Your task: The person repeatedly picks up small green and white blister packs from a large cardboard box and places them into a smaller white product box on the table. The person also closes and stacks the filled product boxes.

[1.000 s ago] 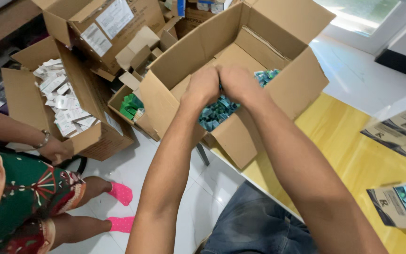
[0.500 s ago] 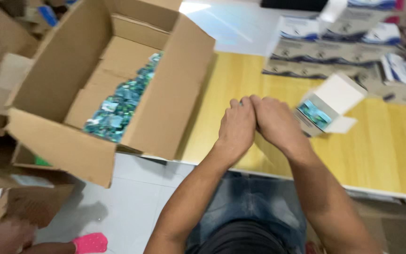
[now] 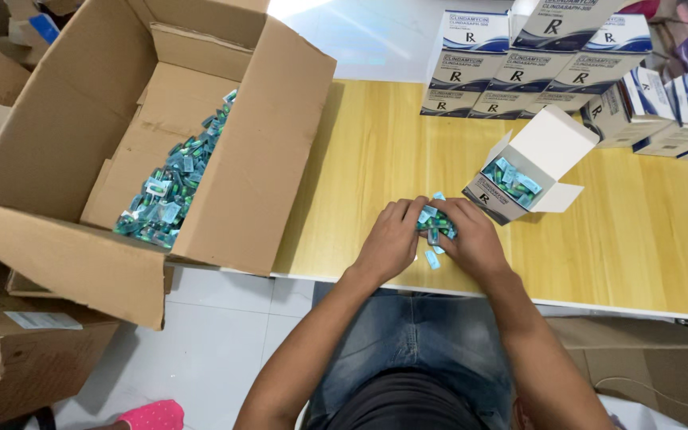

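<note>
Head view, from the left: a large open brown cardboard carton hangs over the edge of the yellow wooden counter, with a heap of small teal foil packets lying along its floor. A pink sock shows on the white floor tiles below.

Moving right, my left hand and my right hand meet near the counter's front edge, both curled around a small bunch of teal foil packets pressed between them. The fingers of both are clenched on the bunch, and one loose teal packet lies on the counter just beneath them.

Just beside the bunch, up and to the right, stands a small white and grey carton with its flap open, partly filled with the same packets. Its mouth tilts toward my hands, and my right hand is the nearer one to it.

Further back and right, closed white and blue cartons stand stacked in a row.
</note>
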